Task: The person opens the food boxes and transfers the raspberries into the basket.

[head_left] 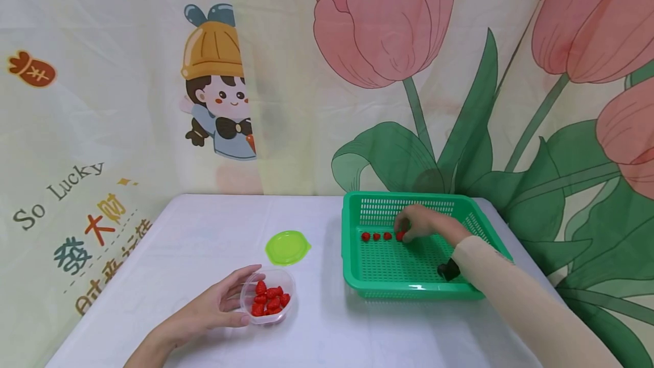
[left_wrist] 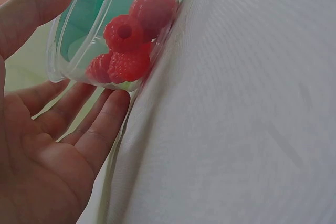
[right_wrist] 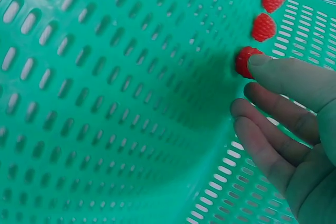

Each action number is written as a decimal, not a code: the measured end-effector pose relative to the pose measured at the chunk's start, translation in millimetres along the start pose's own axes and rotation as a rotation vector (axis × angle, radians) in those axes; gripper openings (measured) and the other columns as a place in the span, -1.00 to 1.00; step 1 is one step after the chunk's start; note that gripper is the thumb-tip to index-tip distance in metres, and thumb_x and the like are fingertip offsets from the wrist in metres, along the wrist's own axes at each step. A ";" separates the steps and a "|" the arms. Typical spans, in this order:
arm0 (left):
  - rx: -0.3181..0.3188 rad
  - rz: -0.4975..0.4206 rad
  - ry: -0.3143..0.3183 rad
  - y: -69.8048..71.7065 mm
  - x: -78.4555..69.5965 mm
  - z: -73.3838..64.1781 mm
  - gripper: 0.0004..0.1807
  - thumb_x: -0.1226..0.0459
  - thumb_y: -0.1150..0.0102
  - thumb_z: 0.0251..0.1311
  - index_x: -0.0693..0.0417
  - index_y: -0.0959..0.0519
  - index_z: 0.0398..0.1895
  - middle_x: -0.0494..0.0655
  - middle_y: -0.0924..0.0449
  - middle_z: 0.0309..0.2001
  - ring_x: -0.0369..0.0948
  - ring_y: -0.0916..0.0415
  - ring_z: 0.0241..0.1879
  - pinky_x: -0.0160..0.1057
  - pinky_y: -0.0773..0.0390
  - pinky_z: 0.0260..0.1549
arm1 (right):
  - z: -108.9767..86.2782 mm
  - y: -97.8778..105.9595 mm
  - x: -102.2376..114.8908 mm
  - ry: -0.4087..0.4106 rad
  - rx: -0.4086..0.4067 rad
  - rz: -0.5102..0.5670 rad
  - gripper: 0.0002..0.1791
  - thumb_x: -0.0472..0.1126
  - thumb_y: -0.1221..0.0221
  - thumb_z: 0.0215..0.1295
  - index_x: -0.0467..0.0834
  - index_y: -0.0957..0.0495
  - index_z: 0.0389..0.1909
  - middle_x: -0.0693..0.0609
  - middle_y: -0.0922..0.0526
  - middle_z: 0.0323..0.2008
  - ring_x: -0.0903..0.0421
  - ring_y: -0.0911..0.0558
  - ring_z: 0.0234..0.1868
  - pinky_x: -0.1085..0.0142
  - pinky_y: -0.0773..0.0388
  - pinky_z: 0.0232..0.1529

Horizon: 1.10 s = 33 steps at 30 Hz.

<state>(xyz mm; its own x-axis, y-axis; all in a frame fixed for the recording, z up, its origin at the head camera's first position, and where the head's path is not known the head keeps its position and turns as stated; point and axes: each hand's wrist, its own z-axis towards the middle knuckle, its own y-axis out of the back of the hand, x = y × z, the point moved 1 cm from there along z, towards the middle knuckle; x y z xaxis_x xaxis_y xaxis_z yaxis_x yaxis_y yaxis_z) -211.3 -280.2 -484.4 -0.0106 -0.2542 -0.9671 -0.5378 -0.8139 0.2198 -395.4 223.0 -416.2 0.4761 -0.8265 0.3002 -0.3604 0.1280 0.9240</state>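
Note:
My left hand holds the side of a clear plastic tub, thumb and fingers set apart around it. Several red raspberries lie in the tub, which stands on the white tabletop. Over a green slotted basket is my right hand. Its thumb touches the nearest raspberry in the basket, while the other visible fingers are apart from the fruit, slightly bent. That berry ends a row with three others.
A bright green lid lies flat behind the tub, left of the basket. The basket has raised walls near the table's right back corner. A printed curtain hangs behind the white table.

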 end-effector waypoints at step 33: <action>0.000 0.002 0.002 0.8 -0.2 -0.1 -0.03 0.34 -0.40 0.32 -0.19 -0.10 0.70 0.13 -0.11 0.65 -0.09 -0.22 0.59 -0.43 -0.48 0.27 | -45.1 39.8 134.1 0.431 -0.144 0.193 -0.65 -0.31 -0.42 0.36 -0.17 -0.71 0.14 -0.04 -0.75 0.08 0.09 -0.76 -0.04 0.17 -0.74 0.03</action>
<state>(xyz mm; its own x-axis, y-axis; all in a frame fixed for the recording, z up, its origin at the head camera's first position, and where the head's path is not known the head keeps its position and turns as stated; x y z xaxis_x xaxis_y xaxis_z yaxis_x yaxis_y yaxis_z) -211.6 -280.9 -484.0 -0.0095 -0.2566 -0.9665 -0.5381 -0.8133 0.2212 -309.7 142.0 -328.4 0.7111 -0.4817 0.5122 -0.3751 0.3562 0.8558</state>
